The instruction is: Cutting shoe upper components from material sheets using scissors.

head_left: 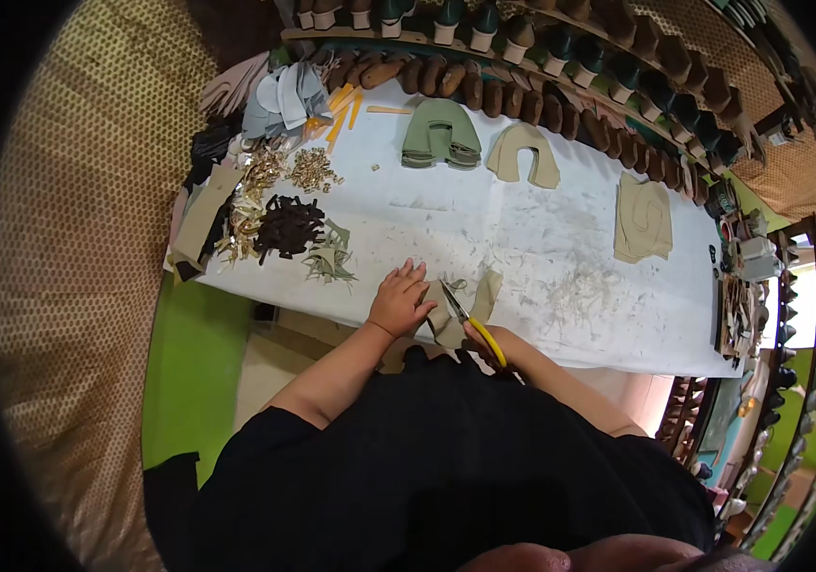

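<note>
Black shirt [360,458] below, left hand [396,299] spread near green offcuts [329,261], right hand [515,353] gripping scissors [477,328].

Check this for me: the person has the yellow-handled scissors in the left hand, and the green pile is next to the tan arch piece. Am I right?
Almost! The yellow-handled scissors are in the right hand, not the left, as the head view shows. The green pile is indeed next to the tan arch piece.

The left hand [398,301] touches beige material [440,322]; the right [505,351] holds scissors [476,330].
</note>
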The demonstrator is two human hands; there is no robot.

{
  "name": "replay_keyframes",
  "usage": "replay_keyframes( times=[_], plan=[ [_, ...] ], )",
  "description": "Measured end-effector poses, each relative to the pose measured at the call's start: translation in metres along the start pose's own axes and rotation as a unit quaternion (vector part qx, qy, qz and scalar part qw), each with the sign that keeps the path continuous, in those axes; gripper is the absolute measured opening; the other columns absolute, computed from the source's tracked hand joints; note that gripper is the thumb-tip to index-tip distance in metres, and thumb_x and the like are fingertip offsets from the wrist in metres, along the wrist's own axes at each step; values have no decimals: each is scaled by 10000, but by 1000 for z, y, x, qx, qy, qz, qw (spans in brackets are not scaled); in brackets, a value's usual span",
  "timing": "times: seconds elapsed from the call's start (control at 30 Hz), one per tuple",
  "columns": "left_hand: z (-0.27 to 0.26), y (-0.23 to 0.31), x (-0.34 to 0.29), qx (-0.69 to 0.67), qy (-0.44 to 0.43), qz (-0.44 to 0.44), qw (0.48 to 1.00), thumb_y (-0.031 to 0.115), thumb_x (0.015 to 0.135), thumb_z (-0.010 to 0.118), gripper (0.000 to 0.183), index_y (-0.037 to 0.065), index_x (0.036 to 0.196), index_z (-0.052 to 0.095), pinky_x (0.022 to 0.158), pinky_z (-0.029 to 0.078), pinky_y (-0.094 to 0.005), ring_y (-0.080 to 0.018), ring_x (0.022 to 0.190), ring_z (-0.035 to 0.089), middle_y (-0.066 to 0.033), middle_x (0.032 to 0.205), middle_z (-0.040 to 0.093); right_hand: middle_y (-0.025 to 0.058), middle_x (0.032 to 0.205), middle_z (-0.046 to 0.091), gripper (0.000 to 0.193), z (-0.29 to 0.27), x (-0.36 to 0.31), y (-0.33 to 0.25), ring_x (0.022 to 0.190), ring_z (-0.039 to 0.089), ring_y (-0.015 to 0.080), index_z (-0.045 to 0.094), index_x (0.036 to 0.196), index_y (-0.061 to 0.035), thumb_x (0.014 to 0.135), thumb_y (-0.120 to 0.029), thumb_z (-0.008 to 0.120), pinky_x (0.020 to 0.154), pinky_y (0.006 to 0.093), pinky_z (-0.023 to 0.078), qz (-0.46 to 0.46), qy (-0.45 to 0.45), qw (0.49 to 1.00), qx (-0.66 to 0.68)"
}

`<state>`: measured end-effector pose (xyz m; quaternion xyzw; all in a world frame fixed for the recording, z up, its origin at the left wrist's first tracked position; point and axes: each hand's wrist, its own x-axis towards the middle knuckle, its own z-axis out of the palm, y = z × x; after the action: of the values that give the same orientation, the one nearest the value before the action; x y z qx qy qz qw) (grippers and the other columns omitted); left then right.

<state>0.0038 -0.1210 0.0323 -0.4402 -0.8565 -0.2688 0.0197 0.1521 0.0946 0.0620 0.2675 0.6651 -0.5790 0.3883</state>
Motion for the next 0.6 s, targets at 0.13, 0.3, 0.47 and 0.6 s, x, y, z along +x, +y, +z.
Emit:
replay_keyframes(
  times=[0.13,0.3,0.47,0.6],
  plan=[
    [5,-5,-4,-10,11,16,1000,334,812,732,352,59,1026,682,1041,433,-474,-350,1265,536,-140,1338,594,194,712,635,845,13,-3,-13,605,642,303,650,853,21,927,-758,329,586,391,504,-24,43,994,-100],
    [6,-6,-4,-22,12,30,999,310,816,731,351,43,1040,689,1024,458,-431,-330,1222,572,-144,1295,622,254,819,667,853,27,-5,-20,840,642,433,658,894,47,940,-734,318,768,462,496,-69,99,978,-171],
    [5,-5,-3,-30,11,35,999,264,797,759,356,16,1045,699,1007,473,-430,-345,1192,594,-172,1258,639,281,836,663,842,39,6,-9,870,636,459,655,879,60,953,-712,327,783,483,487,-96,135,973,-162],
    [6,-7,-3,-27,-8,34,999,304,823,729,358,26,1047,699,1021,463,-427,-329,1207,582,-165,1276,630,298,801,646,803,46,13,-2,835,630,473,653,849,62,973,-671,349,756,497,487,-110,151,968,-169]
  ],
)
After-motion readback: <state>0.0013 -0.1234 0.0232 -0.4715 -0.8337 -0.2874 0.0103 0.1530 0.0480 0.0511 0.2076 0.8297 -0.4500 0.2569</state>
